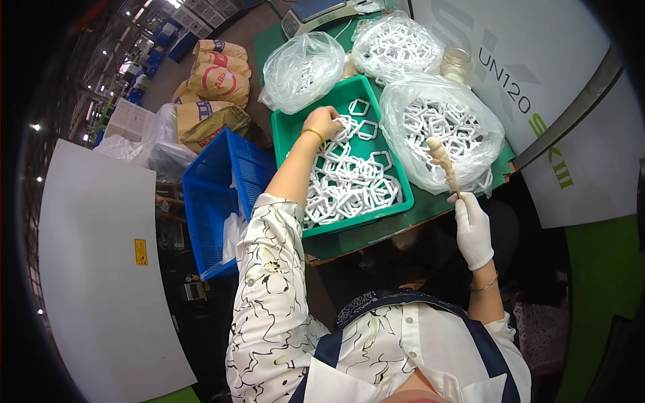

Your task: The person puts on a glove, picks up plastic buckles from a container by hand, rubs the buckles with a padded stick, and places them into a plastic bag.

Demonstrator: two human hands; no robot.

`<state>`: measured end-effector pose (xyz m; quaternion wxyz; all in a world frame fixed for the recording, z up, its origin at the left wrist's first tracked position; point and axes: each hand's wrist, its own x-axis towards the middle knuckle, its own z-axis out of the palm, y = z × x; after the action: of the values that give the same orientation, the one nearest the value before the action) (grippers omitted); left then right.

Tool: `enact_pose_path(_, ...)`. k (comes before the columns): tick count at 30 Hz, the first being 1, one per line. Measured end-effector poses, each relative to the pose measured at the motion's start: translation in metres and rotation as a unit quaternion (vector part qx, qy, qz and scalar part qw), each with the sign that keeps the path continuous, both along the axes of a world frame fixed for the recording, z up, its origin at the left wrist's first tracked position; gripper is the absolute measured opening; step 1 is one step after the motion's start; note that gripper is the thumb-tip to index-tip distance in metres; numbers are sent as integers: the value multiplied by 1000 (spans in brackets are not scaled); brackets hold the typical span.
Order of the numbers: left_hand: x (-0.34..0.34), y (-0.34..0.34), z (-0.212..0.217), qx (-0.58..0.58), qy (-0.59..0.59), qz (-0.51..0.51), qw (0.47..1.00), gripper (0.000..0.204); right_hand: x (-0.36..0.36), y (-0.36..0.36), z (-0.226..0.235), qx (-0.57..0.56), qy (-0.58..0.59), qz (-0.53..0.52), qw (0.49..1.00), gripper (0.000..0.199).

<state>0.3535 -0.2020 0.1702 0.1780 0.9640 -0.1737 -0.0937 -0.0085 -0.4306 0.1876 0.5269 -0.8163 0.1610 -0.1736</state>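
My bare left hand [323, 123], with a yellow bangle at its wrist, reaches into the far left part of a green tray [357, 222]. Its fingers are closed on white plastic frames [345, 127]; how many cannot be made out. More frames [349, 181] of this angular, open shape lie heaped in the tray's near half, with a few loose ones [367, 129] farther back. In a white glove, my right hand [474, 232] grips a thin stick with a lumpy cream-coloured wrapped end [440, 158]. The stick points up over a clear plastic bag of frames [443, 127].
Two more clear bags [302, 70] [396, 47] stand behind the tray, beside a glass jar [456, 64] and a scale [319, 17]. A blue crate [213, 195] is left of the table, near brown sacks [220, 77]. White machine panels [111, 269] flank both sides.
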Motion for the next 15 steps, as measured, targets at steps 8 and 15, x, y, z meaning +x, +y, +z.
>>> enact_pose_path(8, -2, 40, 11, -190, -69, 30, 979, 24, -4, 2, 4, -12, 10, 20, 1000, 20)
enact_pose_path(15, -46, 48, 16, 119, 2, -74, 990, 40, -4, 3, 1, -8, 20, 13, 1000, 20)
